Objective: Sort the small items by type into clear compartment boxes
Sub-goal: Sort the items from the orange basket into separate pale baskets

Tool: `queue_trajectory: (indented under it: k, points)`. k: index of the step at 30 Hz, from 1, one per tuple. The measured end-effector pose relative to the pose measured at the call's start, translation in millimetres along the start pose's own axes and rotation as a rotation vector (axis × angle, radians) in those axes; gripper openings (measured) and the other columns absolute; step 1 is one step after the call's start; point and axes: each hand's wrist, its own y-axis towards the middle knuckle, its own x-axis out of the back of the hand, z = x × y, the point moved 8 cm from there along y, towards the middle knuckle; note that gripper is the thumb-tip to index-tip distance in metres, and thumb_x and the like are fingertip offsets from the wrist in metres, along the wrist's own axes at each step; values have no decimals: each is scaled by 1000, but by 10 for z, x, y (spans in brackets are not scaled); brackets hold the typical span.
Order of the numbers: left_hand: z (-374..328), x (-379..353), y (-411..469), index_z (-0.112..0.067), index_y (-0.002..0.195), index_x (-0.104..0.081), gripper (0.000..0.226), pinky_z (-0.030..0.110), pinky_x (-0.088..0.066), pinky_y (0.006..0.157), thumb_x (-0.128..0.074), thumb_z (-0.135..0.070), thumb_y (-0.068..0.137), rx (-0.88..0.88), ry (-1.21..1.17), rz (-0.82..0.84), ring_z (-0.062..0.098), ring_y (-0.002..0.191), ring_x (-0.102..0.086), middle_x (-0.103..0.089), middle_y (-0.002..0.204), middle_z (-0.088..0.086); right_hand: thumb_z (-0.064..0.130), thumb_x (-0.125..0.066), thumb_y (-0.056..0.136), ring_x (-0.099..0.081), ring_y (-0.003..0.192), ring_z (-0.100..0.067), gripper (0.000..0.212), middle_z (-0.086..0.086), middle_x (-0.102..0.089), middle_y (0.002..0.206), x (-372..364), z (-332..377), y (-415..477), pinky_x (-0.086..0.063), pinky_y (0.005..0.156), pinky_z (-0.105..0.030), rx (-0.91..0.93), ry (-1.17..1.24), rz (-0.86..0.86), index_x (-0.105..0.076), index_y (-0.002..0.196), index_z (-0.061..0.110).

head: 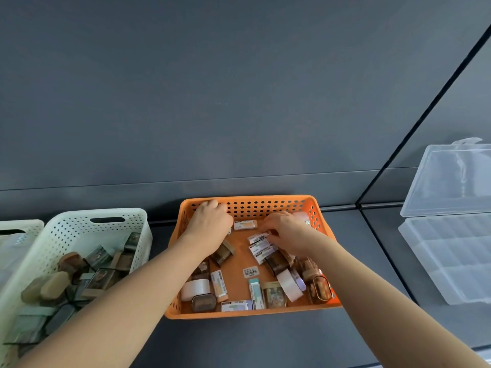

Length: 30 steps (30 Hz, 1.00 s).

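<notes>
Small labelled items (256, 289) lie jumbled in the orange basket (239, 313); the clear compartment box (451, 261) lies open.

Orange basket (265, 207): perforated plastic, matt. L of it, white basket (66, 235), same perforated plastic. R of it, compartment box (451, 261): clear glossy plastic. Tabletop (239, 341) under it smooth, matt.

This looks like a plain sorting station, more a stockroom or back office than a home. The bench (252, 343) is built of dark grey panels with seams between them, and the wall (212, 88) behind it is the same bare grey panelling. Near its far edge stand an orange basket (249, 199) and a white basket (117, 212), both perforated and holding small packaged goods, some with a barcode label (250, 272). A clear compartment box (451, 261) lies open at the right edge.
</notes>
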Motion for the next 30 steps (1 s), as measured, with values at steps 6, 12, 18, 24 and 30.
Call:
queue_trajectory:
  k: [6,12,18,24,30]
  points:
    - [66,-96,4,-18,95,-61,18,33,-49,79,-44,-21,99,34,-363,35,18,90,-55,-60,99,1,26,-61,89,-48,111,-18,18,3,-57,115,-11,-39,2,-43,96,-35,-25,11,-49,-65,106,30]
    - [-123,-140,168,-17,108,-58,16,41,-52,75,-49,-18,95,24,-507,55,22,88,-60,-64,101,2,23,-56,94,-58,105,-16,26,5,-65,117,178,-77,-106,-43,92,-31,-45,11,-67,-66,118,23]
    - [-236,-199,230,-14,99,-64,10,28,-38,69,-61,-13,90,-20,-385,121,19,86,-54,-57,95,1,15,-55,90,-58,96,-17,29,6,-67,110,31,-60,-141,-45,93,-34,-49,1,-1,-69,111,28]
    - [-105,-338,81,-26,122,-55,33,31,-44,90,-63,-25,90,23,-577,212,16,110,-49,-50,121,-5,16,-50,93,-59,98,-21,28,0,-65,110,-57,15,-84,-50,85,-35,-54,-18,67,-64,116,22]
    - [-128,-392,50,-24,123,-54,40,29,-46,83,-67,-31,87,40,-600,325,15,98,-52,-56,117,-3,26,-63,87,-54,110,-22,34,1,-62,118,-131,21,-33,-43,93,-34,-72,-64,92,-60,121,26]
